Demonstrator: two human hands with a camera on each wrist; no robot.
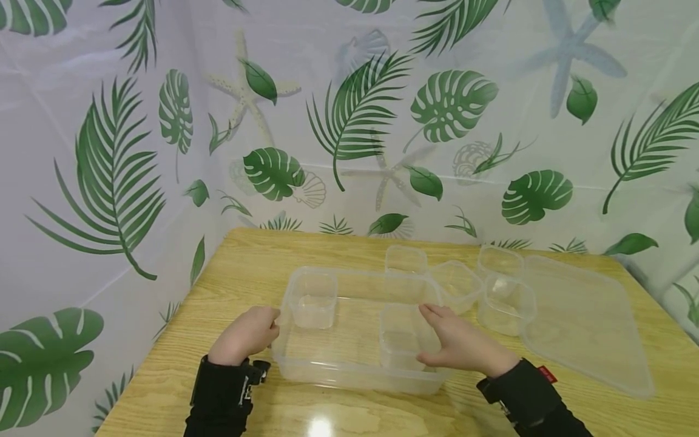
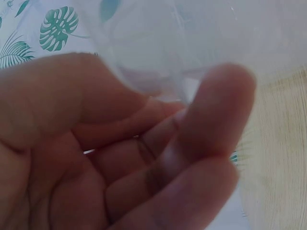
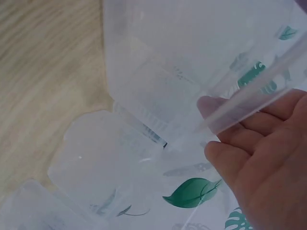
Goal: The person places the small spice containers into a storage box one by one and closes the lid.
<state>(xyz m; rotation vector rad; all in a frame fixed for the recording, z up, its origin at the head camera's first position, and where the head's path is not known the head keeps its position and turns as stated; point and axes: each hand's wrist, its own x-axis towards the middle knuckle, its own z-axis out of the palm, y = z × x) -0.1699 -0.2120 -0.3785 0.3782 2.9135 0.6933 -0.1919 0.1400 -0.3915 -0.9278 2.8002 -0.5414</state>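
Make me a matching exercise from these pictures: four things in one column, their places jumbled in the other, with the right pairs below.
Things
1. Left hand
2. Right hand
3. Big flat lid
4. Leaf-print sheet

Places
A. Lying on the right part of the table
B. At the left end of the big box
C. Hanging behind the table
D. At the right end of the big box

Pairs
1-B, 2-D, 3-A, 4-C
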